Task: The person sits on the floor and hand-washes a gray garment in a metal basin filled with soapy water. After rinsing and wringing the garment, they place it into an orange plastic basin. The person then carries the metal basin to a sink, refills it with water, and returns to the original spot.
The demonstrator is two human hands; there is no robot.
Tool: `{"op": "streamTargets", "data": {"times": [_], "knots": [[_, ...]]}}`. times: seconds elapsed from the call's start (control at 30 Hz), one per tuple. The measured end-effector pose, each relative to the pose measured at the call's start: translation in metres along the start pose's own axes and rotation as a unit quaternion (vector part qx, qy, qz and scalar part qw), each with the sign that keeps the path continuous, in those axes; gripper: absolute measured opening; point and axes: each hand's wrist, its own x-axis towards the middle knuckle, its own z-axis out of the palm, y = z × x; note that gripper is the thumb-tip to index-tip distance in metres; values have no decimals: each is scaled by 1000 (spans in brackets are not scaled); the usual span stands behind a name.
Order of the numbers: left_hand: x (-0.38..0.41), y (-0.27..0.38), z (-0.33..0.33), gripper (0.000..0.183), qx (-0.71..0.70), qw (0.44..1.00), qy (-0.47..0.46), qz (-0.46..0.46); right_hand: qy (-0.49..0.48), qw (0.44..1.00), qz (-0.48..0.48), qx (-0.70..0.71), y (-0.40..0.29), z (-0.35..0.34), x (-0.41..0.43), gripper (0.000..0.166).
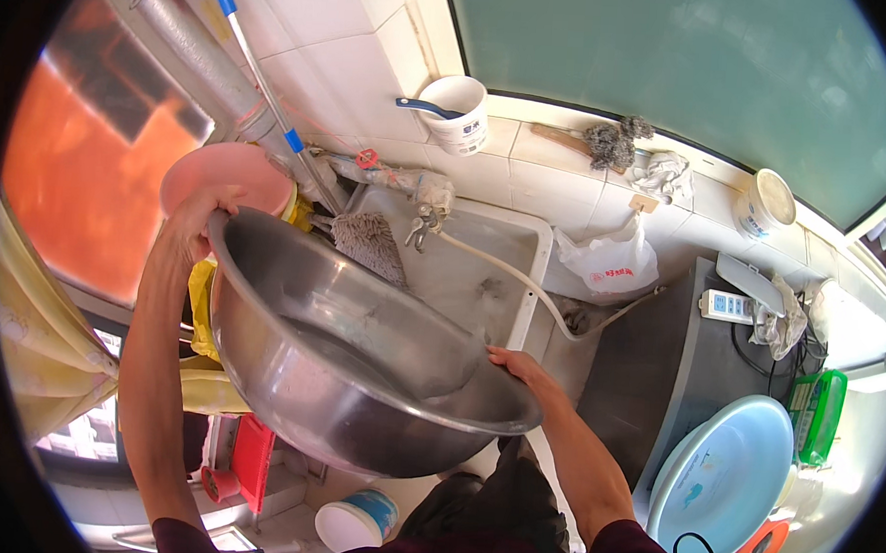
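A large stainless steel basin is held up in front of my body, tilted down towards the right, with a little liquid pooled inside towards its right end. My left hand grips the raised rim at the upper left. On the lower right side, my right hand has hold of the rim. Beyond the basin stands a white sink with a metal tap and a pale hose. A grey mop head rests in the sink's left part, partly hidden by the basin.
At left, a pink basin sits beside a mop pole. A white bucket stands on the tiled ledge. To the right, a dark-topped appliance bears a power strip. A light blue basin leans by it. Below is another bucket.
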Motion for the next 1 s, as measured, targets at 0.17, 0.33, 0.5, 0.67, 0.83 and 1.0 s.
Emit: {"op": "streamTargets", "data": {"times": [0.17,0.33,0.5,0.67,0.83,1.0], "knots": [[33,34,-1,55,30,999,-43,-14,-65,992,8,110,7,7,9,56],[26,64,50,19,106,994,-6,29,-51,982,36,178,-3,16,-20,53],[12,80,76,24,119,992,-6,46,-75,974,8,213,20,6,-10,50],[10,39,33,28,3,999,32,-8,-53,984,13,170,18,17,-20,52],[-39,1,24,35,-67,997,-3,33,48,994,-50,90,11,11,-34,53],[-72,-57,-20,35,-37,996,-35,79,153,974,-155,-61,18,-13,-37,56]]}}
